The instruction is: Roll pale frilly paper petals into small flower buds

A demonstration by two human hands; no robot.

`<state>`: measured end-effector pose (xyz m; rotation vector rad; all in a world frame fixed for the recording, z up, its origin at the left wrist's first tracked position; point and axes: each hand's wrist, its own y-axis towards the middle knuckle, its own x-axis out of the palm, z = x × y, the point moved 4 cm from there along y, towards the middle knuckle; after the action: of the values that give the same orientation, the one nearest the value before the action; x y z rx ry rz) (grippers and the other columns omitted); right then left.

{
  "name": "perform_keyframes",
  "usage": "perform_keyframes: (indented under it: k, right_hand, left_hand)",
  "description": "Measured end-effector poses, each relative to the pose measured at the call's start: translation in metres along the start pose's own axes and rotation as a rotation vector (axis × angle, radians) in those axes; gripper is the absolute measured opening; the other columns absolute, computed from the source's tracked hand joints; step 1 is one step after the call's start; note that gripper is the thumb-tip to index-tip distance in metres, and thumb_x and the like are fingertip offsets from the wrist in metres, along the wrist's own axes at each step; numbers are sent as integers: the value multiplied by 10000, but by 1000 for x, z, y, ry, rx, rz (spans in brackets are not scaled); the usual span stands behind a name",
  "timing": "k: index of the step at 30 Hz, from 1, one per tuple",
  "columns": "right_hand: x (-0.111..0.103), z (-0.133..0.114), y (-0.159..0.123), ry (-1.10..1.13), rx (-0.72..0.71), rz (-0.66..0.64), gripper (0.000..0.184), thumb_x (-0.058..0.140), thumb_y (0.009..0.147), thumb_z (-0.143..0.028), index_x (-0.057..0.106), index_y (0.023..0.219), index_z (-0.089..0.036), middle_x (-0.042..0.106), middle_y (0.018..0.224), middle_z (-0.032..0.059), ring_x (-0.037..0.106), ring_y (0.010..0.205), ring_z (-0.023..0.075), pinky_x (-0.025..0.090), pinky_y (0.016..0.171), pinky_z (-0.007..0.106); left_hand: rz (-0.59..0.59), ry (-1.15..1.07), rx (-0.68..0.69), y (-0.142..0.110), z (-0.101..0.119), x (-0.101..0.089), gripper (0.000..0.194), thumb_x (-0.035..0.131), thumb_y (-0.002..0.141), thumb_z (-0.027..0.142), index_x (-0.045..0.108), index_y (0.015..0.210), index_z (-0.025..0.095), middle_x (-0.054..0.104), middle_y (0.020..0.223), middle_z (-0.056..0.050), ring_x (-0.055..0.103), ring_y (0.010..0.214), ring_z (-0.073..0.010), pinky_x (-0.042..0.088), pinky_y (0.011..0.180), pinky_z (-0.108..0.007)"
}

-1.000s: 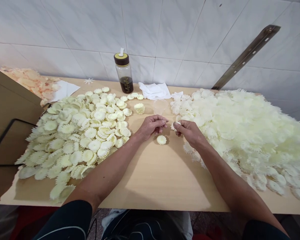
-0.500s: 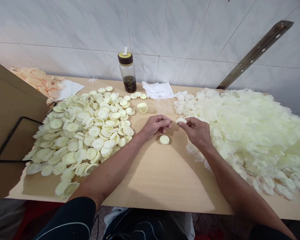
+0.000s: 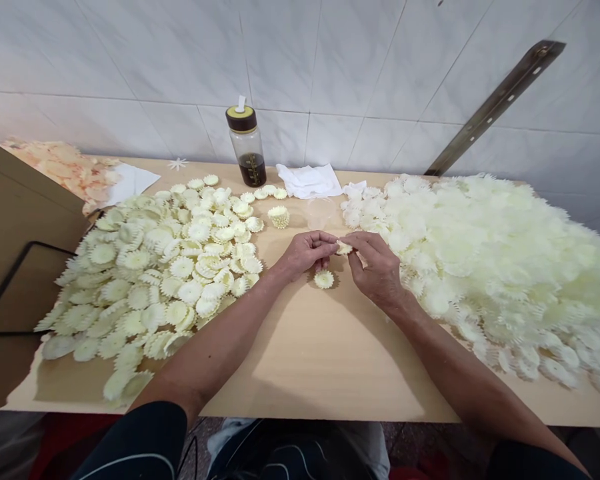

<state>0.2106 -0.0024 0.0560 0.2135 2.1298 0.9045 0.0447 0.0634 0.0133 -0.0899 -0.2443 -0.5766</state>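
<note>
Both my hands meet above the middle of the table, pinching one small pale yellow petal disc [image 3: 344,249] with a scalloped edge. My left hand [image 3: 307,255] grips its left side between thumb and fingertips. On its right side are the closed fingers of my right hand [image 3: 377,268], which partly cover it. Another petal disc [image 3: 324,279] lies flat on the table just below my left fingers. To the left spreads a heap of cupped pale yellow petal discs [image 3: 180,267]. A large pile of thinner, whitish-yellow petal discs [image 3: 495,267] lies to the right.
A bottle [image 3: 247,147] of dark liquid stands at the back, beside a white tissue [image 3: 309,181]. In front is a small stack of petal discs [image 3: 279,217]. Peach-coloured petals [image 3: 60,170] lie far left behind a brown board [image 3: 25,267]. A metal bar [image 3: 495,110] leans on the tiled wall.
My right hand has brought a petal disc leftward from the right pile to my left fingertips. My left hand has stayed nearly still, and now both hands touch the disc.
</note>
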Motion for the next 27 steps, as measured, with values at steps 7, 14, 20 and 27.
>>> perform_keyframes:
  k: [7,14,20,27]
  right_hand:
    - [3,16,0,474,558,-103,434,674,968,-494,656,1282,-195,721,1091,115,733,943,247,681,812,419]
    - [10,25,-1,436,725,-227,583,850,729,-697,697,996,-202,727,886,85,703,748,232,632,570,345]
    - [8,26,-1,459,774,-222,525,881,686,-681,685,829,-215,698,746,46,660,671,206,632,575,350]
    - [9,29,-2,460,755,-239,445,836,749,-645,716,802,-220,706,676,33,640,589,194,560,563,333]
  left_hand:
    - [82,-22,23,1,0,-2,441,907,758,425,716,1025,132,668,639,-3,565,489,-86,444,474,-206]
    - [170,-26,54,1,-5,4,491,949,675,453,714,953,124,735,747,-52,697,651,-152,522,550,-230]
    - [64,-70,56,-1,-3,5,475,933,717,433,720,995,112,766,819,-81,734,702,-181,600,657,-295]
    - [-20,-39,-4,-1,-2,5,482,880,788,480,747,1076,117,772,874,-93,748,757,-188,603,695,-291]
